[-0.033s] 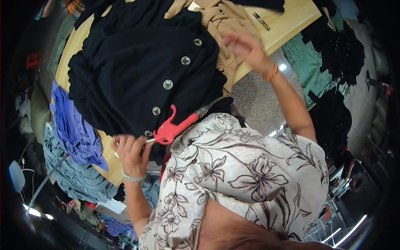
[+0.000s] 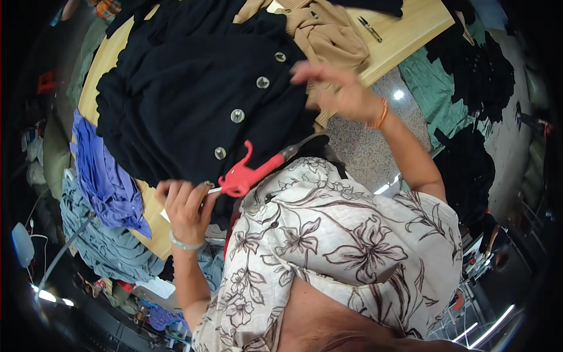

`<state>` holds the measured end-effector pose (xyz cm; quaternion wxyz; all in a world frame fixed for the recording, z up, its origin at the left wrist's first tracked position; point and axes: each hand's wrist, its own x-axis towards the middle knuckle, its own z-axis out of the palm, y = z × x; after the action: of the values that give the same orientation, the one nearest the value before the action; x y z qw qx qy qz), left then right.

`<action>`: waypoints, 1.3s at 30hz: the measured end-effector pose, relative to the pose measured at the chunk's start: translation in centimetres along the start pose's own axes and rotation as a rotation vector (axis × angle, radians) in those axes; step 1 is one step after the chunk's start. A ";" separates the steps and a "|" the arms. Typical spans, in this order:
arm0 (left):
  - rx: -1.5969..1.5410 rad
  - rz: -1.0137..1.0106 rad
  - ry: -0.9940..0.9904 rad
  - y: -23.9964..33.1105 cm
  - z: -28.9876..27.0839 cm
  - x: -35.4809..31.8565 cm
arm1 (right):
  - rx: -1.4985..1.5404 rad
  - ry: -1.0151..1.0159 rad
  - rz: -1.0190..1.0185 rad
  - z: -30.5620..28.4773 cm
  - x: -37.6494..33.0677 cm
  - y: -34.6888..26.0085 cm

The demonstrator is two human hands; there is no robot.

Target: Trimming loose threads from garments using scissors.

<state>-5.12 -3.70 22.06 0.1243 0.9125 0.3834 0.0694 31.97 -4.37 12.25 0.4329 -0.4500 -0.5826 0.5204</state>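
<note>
A black knitted garment (image 2: 170, 100) with a row of large round buttons (image 2: 237, 115) is spread over the wooden table in front of me. My left hand (image 2: 186, 208) is closed by the garment's near edge, fingers curled around the thin metal nozzle of a red air blow gun (image 2: 243, 173). The gun's body lies slantwise against my shirt, with its hose end up to the right. My right hand (image 2: 340, 94) hovers at the garment's right edge, fingers apart and slightly blurred, holding nothing I can see.
A tan knit garment (image 2: 325, 38) lies at the far right of the wooden table (image 2: 419, 23), beside small thread snips (image 2: 369, 29). Purple cloth (image 2: 108, 176) hangs over the left edge, above grey-blue cloth (image 2: 111, 240). Green cloth (image 2: 431, 94) and black garments (image 2: 478, 70) are heaped to the right.
My right hand has moved left and toward me, from over the tan garment to the black garment's edge. The red air blow gun has shifted slightly away from me.
</note>
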 end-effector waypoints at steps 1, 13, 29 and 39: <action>-0.008 0.045 -0.011 0.1 -0.1 1.1 | -0.299 -0.169 -0.137 2.1 -0.2 -1.6; -0.134 0.104 0.511 0.9 3.9 7.9 | -0.584 0.135 -0.100 6.0 -4.1 -2.0; -0.382 -0.098 0.017 -1.7 13.1 9.6 | -0.802 -0.296 0.541 1.8 -5.4 -5.5; -0.279 -0.204 -0.226 -3.2 16.7 18.2 | -0.898 -0.118 0.566 1.2 -7.1 -3.9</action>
<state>9.05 8.63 5.67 0.2982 0.8449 0.4441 0.0063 32.09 -11.75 15.74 0.0068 -0.7003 -0.6273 0.3406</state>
